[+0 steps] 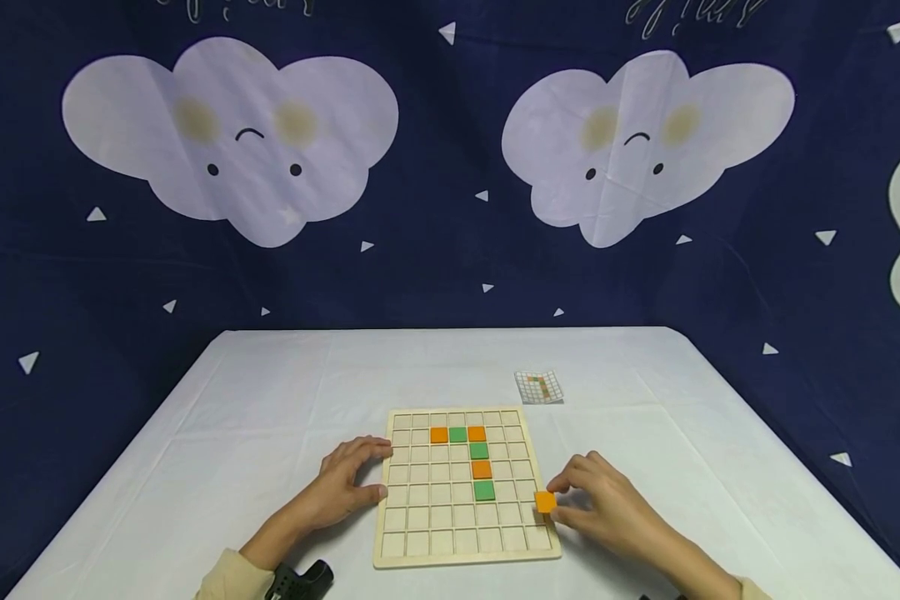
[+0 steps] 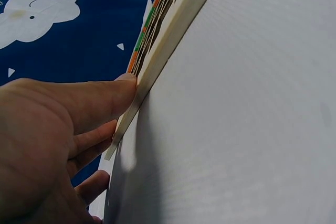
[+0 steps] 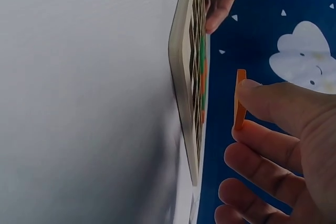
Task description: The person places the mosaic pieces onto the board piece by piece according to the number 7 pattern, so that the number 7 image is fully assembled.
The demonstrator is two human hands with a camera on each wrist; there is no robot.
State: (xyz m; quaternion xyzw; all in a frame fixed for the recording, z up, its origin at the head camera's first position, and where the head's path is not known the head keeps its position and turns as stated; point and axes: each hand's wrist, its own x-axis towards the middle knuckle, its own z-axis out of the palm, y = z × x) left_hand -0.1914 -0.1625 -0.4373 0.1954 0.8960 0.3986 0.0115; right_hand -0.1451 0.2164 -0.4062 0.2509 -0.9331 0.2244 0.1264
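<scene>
A square wooden grid board [image 1: 429, 518] lies on the white table, holding a bent line of orange and green square tiles in its upper and middle cells. Beside the board's left edge is my left hand [image 1: 342, 486], its thumb and fingertips at the rim with the fingers fairly straight. My right hand [image 1: 607, 504] pinches an orange square tile [image 1: 545, 502] between thumb and index finger over the board's right edge. From the right wrist, this orange tile [image 3: 240, 99] shows edge-on, raised above the board [image 3: 179, 61], the other fingers loosely bent below.
A small card [image 1: 539, 387] with a printed grid and coloured squares lies behind the board's far right corner. The white tablecloth [image 1: 285, 392] spreads around the board. A dark blue cloth with clouds [image 1: 450, 275] hangs behind the table.
</scene>
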